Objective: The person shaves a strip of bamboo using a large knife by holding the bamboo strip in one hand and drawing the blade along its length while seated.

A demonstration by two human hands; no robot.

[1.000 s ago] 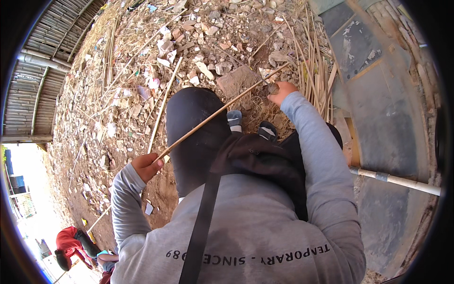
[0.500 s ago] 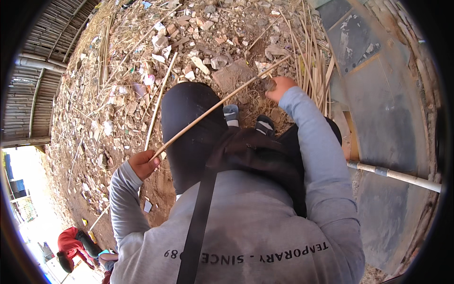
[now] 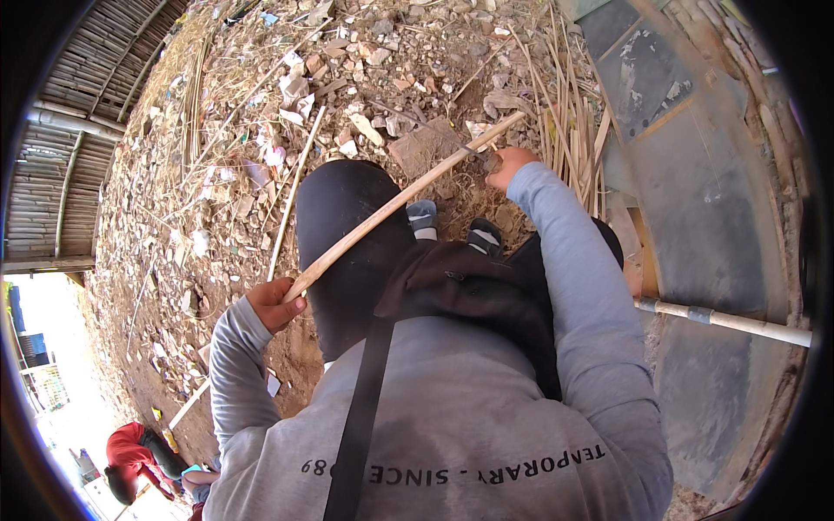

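Observation:
A pale split bamboo strip (image 3: pixel 404 198) slants across my raised knee, from lower left to upper right. My left hand (image 3: pixel 273 306) is closed round its near end, thumb on top. By the far end, my right hand (image 3: pixel 507 168) is closed on what looks like a knife (image 3: pixel 452 139), its thin dark blade lying against the strip and pointing up and left. Most of the handle is hidden in my fingers. The strip's far tip extends past the blade, over the ground.
Rubble and litter cover the ground, with a brick slab (image 3: pixel 426 146) ahead. More bamboo strips (image 3: pixel 569 113) lie at upper right, beside grey sheets (image 3: pixel 712 208) and a pale pole (image 3: pixel 730 323). A bamboo wall (image 3: pixel 52 182) stands left; another person (image 3: pixel 130 460) in red bends at lower left.
The strip has turned to show a broader pale face. The knife's blade now shows against it, and my left hand has shifted slightly right.

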